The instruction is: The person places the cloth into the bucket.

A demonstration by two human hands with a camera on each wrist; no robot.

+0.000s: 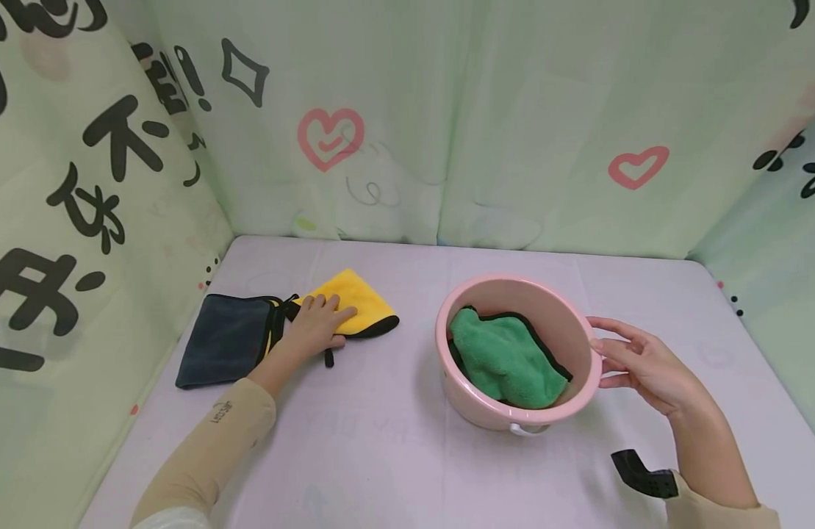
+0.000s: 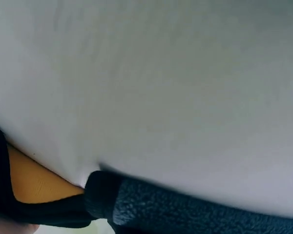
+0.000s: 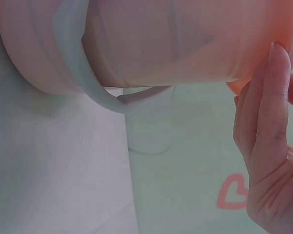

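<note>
On the left of the table my left hand (image 1: 314,323) rests on a yellow cloth (image 1: 357,297) with a black edge, its fingers spread loosely. Beside it, partly beneath the wrist, lies a dark blue-grey folded cloth (image 1: 225,342), whose fuzzy surface shows in the left wrist view. A pink bucket (image 1: 476,411) stands right of the middle, and a green cloth (image 1: 506,360) with black edging lies inside it. My right hand (image 1: 652,364) touches the bucket's right rim from outside, fingers mostly straight. The right wrist view shows those fingers (image 3: 273,97) against the bucket's upper edge.
A pale handle (image 3: 80,58) hangs down along the bucket's side. Pale lilac covering spreads over the table (image 1: 381,455). Green curtains (image 1: 407,147) with hearts and black lettering enclose the back and sides. A black curved piece (image 1: 645,474) is fixed at the right wrist.
</note>
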